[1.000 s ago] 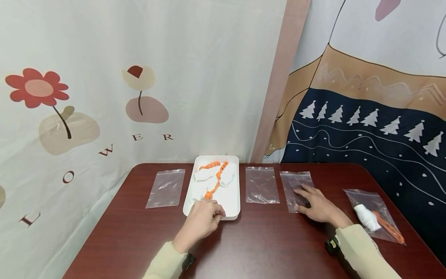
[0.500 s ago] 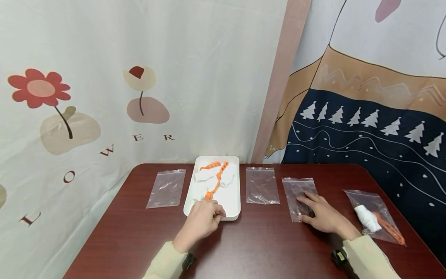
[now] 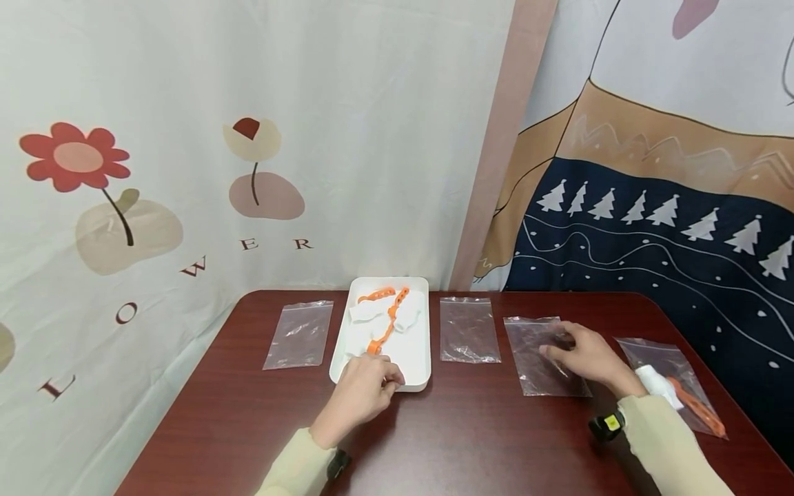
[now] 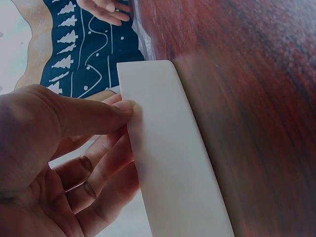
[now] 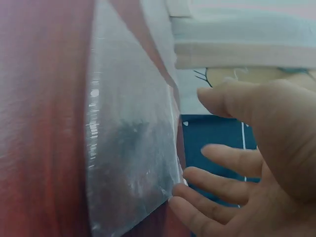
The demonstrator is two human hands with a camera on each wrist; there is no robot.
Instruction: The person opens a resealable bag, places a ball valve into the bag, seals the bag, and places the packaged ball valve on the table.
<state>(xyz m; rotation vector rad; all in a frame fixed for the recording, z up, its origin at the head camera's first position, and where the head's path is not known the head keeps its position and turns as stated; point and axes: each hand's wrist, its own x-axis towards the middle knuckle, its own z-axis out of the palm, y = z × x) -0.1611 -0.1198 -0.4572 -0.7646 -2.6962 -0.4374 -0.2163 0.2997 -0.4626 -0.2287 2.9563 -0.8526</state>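
At the near edge of the white tray (image 3: 424, 344), my left hand (image 3: 362, 393) pinches its wall, thumb outside and fingers inside, as the left wrist view shows. Inside the tray lie orange strips with holes (image 3: 375, 294) and crumpled white pieces (image 3: 366, 310). My right hand (image 3: 589, 355) hovers low over the right part of a flat clear zip bag (image 3: 533, 368), fingers spread and relaxed. In the right wrist view the bag (image 5: 131, 138) lies beside the fingertips, and nothing is in the grasp.
Another clear zip bag (image 3: 469, 331) lies right of the tray, and one more bag (image 3: 300, 334) to its left. At the far right, a filled bag (image 3: 651, 351) contains a white piece (image 3: 659, 386) and an orange strip (image 3: 697, 408). A printed curtain (image 3: 384, 138) hangs behind the table.
The zip bag under my right hand slid toward me and slightly right. Then the right hand lifted off it and moved a little right and away. My left hand stays at the tray.
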